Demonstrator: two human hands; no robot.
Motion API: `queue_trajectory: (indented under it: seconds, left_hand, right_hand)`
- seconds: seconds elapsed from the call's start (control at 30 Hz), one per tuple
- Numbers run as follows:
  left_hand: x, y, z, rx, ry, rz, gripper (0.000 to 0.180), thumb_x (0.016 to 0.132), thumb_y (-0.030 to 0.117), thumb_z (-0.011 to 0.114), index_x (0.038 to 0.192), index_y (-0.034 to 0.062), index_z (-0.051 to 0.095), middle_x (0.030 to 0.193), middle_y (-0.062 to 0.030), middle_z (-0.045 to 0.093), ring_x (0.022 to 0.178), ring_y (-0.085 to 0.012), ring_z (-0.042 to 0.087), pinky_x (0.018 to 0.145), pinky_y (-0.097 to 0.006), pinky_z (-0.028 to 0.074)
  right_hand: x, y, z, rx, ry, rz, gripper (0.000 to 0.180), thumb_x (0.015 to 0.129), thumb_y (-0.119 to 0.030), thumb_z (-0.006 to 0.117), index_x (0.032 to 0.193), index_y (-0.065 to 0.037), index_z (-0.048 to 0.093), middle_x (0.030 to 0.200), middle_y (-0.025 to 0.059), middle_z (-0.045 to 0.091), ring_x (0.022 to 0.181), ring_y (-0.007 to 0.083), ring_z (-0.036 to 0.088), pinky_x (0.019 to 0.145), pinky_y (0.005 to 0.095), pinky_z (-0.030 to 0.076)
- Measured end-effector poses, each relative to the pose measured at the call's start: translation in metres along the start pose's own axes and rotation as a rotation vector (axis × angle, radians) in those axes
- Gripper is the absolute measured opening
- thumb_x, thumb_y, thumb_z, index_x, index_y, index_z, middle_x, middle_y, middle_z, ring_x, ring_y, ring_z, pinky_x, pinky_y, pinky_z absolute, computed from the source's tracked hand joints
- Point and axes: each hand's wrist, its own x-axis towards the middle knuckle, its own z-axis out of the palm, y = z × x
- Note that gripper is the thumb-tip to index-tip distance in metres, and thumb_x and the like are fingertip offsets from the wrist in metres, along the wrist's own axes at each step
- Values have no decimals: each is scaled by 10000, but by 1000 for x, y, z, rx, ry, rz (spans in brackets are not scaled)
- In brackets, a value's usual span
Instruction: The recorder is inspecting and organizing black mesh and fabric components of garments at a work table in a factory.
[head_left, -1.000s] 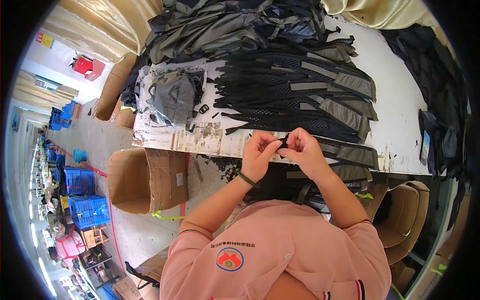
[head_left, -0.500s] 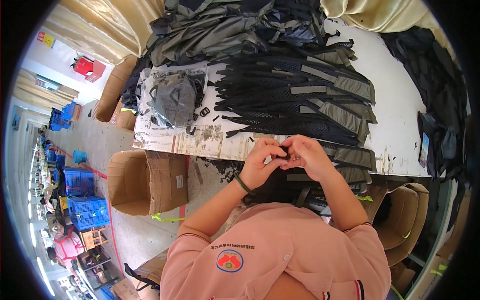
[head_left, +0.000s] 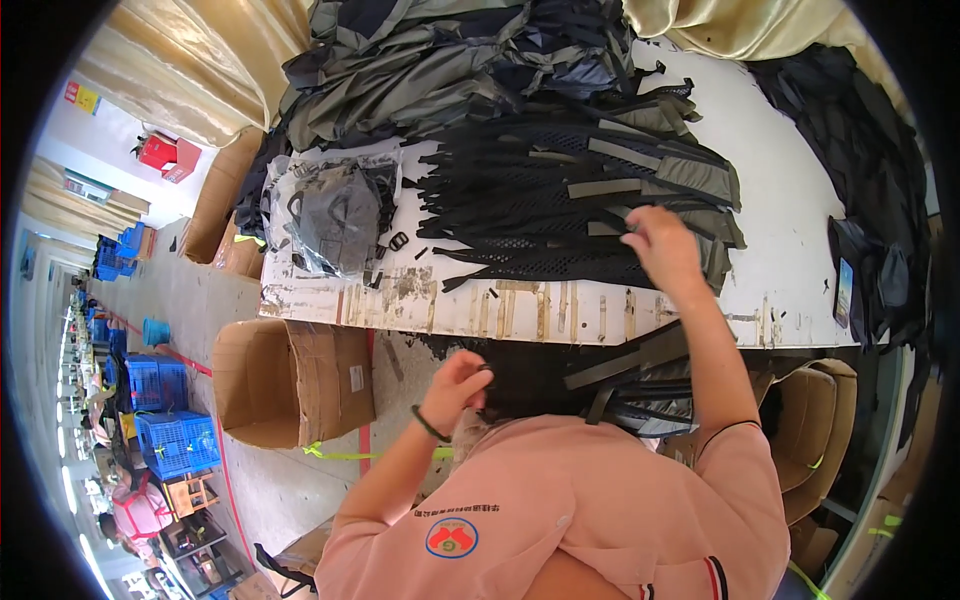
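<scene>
My right hand (head_left: 665,250) reaches forward onto a pile of black mesh straps with olive ends (head_left: 530,200) on the white table (head_left: 790,190). Its fingertips touch the straps near the pile's front, and the grip is hidden. My left hand (head_left: 458,385) is down below the table's front edge, near my lap. Its fingers are curled on a small black piece (head_left: 487,373). More black and olive straps (head_left: 640,390) hang below the table edge by my right forearm.
A clear bag of grey parts (head_left: 335,215) and loose black buckles (head_left: 398,241) lie at the table's left. Grey-green fabric (head_left: 430,70) is heaped behind, dark fabric (head_left: 870,150) and a phone (head_left: 845,290) at the right. Open cardboard boxes (head_left: 290,380) (head_left: 820,420) stand on the floor.
My hands were together at the table edge working one black strap. They have parted: the right moved forward onto the pile, the left dropped toward my lap.
</scene>
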Motion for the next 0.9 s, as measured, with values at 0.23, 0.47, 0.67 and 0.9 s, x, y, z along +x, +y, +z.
queue_trajectory:
  seconds: [0.23,0.47,0.67,0.9]
  left_hand:
    - [48,35,16,678,146,312,214,862,175,646,1006,28,586,866,-38,596,606,-69,470,543,-222,398]
    - [151,56,88,-527,-45,-86,299,936,325,544,1024,44,596,899,-73,642,664,-144,599,617,-279,498]
    - [158,41,27,-764,-4,177,81,892,148,622,859,108,560,744,-19,601,616,-138,603,580,-255,499]
    - [110,28,19,-302,278,182,133,841,32,652,863,59,524,715,-33,590,589,-124,600,487,-238,465]
  right_hand:
    - [39,35,19,-184,97,-127,417,702,-164,729,1094,-117,594,971,49,557,972,256,528,803,384,421]
    - [44,27,15,-241,133,-388,209,732,-104,648,941,-100,648,822,39,549,857,221,535,807,361,408]
    - [-33,-20,-35,-239,58,-408,203,684,-70,644,886,-88,656,771,44,523,818,217,534,794,359,405]
    - [-90,-12,-15,-236,-139,-150,405,625,-95,705,1025,-79,639,948,86,554,983,259,521,870,408,390]
